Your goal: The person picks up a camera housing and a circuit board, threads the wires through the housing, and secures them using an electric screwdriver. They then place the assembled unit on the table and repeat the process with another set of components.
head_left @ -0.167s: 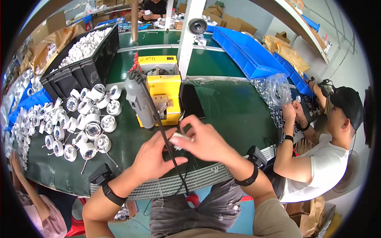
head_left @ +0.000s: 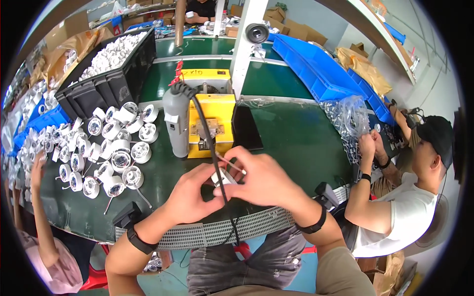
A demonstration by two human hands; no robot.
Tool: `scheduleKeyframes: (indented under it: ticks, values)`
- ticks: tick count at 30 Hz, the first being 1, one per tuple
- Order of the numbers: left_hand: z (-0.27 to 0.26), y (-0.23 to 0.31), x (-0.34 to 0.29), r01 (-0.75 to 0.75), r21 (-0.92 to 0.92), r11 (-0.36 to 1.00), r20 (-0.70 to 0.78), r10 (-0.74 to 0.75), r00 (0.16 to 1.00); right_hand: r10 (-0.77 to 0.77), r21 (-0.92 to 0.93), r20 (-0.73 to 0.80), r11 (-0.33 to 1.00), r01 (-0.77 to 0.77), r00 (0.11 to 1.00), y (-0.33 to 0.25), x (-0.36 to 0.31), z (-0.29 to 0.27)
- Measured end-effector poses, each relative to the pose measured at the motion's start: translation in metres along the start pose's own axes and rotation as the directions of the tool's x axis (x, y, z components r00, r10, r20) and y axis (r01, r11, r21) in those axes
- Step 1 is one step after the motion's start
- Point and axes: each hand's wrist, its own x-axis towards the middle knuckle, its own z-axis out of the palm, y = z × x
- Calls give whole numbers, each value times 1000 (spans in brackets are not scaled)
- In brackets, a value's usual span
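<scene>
My left hand point(head_left: 190, 195) and my right hand point(head_left: 266, 180) meet at the near edge of the green table, both closed around a small white round part point(head_left: 224, 178). A thin wire end with a small tip shows by my right fingers. The part is partly hidden by my fingers and by a black cable point(head_left: 209, 140) that hangs across the view. Just beyond my hands stands a yellow machine point(head_left: 212, 109) with a metal fixture point(head_left: 210, 127) on its front. A grey cylindrical tool point(head_left: 177, 123) is upright at its left side.
Several white round housings with wires point(head_left: 121, 160) lie to the left, below a black crate point(head_left: 106, 84) of white parts. Blue trays point(head_left: 316, 74) stand at the right back. One person point(head_left: 395, 207) works with clear bags at right; another person's arm point(head_left: 39, 197) reaches in at left.
My fingers have closed in around the white part, and my right hand has turned it so the wire shows. At left, the other person's hand has moved up toward the parts.
</scene>
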Motion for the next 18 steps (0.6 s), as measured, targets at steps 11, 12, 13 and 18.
scheduleKeyframes:
  ticks: [11,12,13,18]
  values:
    - [-18,-10,0,529,-729,435,521,-148,840,-582,441,110,755,485,806,65,26,-16]
    - [-20,-11,1,554,-698,454,548,-160,821,-595,280,87,784,554,799,63,25,-14]
    - [-20,-12,2,560,-695,451,553,-164,817,-592,286,85,785,550,801,61,23,-12]
    - [-16,-16,-1,588,-709,390,545,-226,807,-508,281,-81,814,508,858,53,18,-5]
